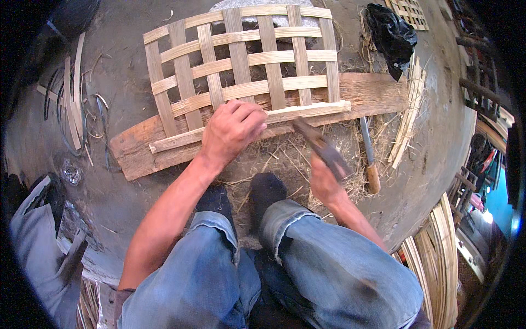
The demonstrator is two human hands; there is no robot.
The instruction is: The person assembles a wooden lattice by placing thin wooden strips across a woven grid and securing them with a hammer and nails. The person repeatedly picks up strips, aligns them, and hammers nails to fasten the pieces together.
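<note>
A woven lattice panel (238, 55) of flat bamboo strips leans over a rough wooden plank (378, 94). Along the panel's near edge runs a narrow pale bamboo strip (307, 111), on top of the plank. My left hand (233, 129) is closed over this strip near its middle, fingertips pinched together; whatever is between them is hidden. In my right hand (327, 181) is a hammer (323, 148), its handle mostly hidden by the grip. Slightly blurred, the hammer's head hangs just right of my left hand, one end close to the strip.
A metal rod tool with a wooden handle (373, 178) lies on the floor at right, beside split bamboo strips (408, 118). A black plastic bag (390, 35) sits at the far right. Shavings (282, 159) litter the floor near my feet. Loose strips (71, 104) lie at left.
</note>
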